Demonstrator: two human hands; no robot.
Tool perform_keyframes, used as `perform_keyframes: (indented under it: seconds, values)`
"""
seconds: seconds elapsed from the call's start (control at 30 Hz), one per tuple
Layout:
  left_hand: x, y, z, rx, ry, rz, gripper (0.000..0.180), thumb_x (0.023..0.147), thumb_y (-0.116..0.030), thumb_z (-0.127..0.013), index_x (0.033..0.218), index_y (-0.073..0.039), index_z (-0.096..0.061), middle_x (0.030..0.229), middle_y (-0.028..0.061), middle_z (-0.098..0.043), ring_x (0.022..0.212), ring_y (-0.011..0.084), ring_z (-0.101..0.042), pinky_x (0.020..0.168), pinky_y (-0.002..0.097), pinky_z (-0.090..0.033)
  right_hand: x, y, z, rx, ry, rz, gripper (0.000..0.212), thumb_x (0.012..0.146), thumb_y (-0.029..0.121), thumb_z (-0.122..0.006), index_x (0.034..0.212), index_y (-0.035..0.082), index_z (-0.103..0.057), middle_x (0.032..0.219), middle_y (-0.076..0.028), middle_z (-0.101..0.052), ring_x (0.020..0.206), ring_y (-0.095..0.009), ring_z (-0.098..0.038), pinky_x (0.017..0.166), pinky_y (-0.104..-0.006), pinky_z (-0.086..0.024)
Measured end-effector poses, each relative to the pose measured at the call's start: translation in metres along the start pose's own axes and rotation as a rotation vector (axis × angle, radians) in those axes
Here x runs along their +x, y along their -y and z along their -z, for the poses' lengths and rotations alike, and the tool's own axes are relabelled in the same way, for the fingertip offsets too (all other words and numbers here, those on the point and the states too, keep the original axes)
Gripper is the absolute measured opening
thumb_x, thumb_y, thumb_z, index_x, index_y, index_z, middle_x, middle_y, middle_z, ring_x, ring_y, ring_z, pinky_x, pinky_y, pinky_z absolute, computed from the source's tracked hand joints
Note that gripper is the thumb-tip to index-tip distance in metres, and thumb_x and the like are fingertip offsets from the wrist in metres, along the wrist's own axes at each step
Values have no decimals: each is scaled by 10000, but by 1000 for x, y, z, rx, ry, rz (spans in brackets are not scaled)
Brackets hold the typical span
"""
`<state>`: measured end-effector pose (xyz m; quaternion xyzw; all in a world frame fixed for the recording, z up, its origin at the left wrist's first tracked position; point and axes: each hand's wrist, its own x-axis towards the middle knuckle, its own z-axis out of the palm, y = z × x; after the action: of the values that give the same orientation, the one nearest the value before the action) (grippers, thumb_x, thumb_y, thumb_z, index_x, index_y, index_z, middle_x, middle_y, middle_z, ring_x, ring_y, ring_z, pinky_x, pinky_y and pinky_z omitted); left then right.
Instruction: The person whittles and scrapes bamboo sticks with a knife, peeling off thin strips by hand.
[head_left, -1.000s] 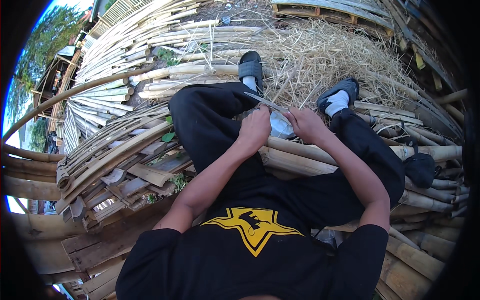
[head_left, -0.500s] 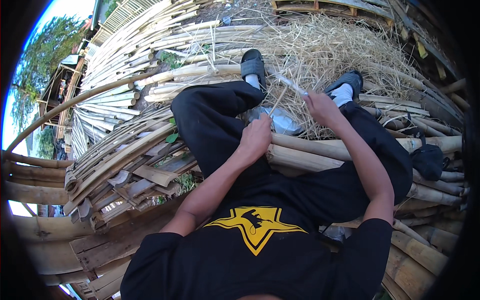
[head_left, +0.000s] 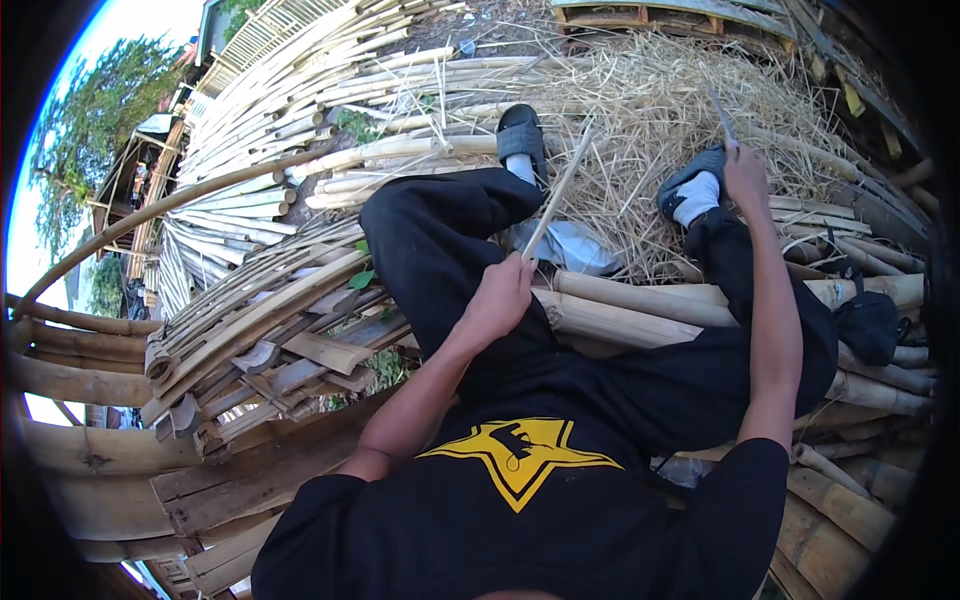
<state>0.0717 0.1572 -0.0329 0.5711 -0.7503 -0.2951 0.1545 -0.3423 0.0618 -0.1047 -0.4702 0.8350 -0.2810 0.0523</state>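
Note:
Closed round the lower end of a thin, pale bamboo strip [head_left: 560, 195], my left hand [head_left: 500, 298] is above my lap. The strip slants up and away to the right, its far end over the straw. My right hand [head_left: 746, 178] is farther out, above my right foot, with its fingers wrapped round a knife [head_left: 727, 125]. The narrow grey blade points away from me; the handle is hidden in my fist. Blade and strip are well apart. Beyond my left hand, a silvery plastic sheet [head_left: 572, 248] lies between my legs.
Thick bamboo poles [head_left: 630, 305] run across beneath my legs. A heap of straw shavings [head_left: 660, 100] spreads in front of my sandals. Stacked split bamboo [head_left: 270, 320] is at my left, and a black pouch [head_left: 868, 328] at my right. A long curved pole [head_left: 170, 215] arcs at the left.
My right hand has swung outward to the right with the knife, away from the strip. The bamboo strip now shows at greater length, and my left hand has shifted slightly nearer to me.

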Motion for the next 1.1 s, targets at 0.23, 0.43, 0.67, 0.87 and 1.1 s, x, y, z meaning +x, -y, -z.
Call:
perform_keyframes:
  seconds: [0.23, 0.43, 0.67, 0.87, 1.1]
  values:
    - [31, 5, 2, -183, 96, 36, 358, 961, -267, -447, 785, 42, -496, 602, 169, -525, 550, 282, -526, 560, 399, -416, -83, 136, 9, 276, 481, 486, 432, 960, 369, -382, 871, -26, -532, 774, -265, -594, 767, -440, -573, 693, -505, -435]
    - [38, -4, 12, -190, 130, 84, 371, 960, -280, -445, 774, 38, -498, 616, 169, -536, 580, 259, -539, 588, 383, -421, -140, 153, 2, 210, 580, 747, 398, 966, 372, -360, 885, 17, -519, 707, -227, -593, 716, -428, -581, 634, -524, -442]
    - [43, -5, 2, -130, 59, -17, 370, 967, -279, -443, 764, 28, -478, 579, 96, -466, 543, 163, -443, 535, 351, -384, -138, 135, -27, 238, 447, 852, 371, 956, 393, -373, 875, 54, -502, 642, -197, -571, 655, -418, -579, 569, -512, -442]
    - [32, -20, 1, -105, 118, 43, 350, 959, -265, -439, 814, 48, -503, 697, 231, -538, 646, 368, -539, 611, 431, -405, -101, 111, -38, 142, 374, 856, 370, 935, 411, -409, 862, 60, -497, 621, -180, -574, 633, -394, -588, 547, -498, -442]
    - [16, -6, 8, -146, 104, 177, 360, 954, -282, -455, 801, 42, -492, 634, 204, -512, 571, 308, -504, 575, 409, -399, -84, 105, -68, 78, 310, 814, 321, 933, 364, -418, 914, 67, -538, 628, -185, -585, 640, -395, -597, 568, -495, -456]
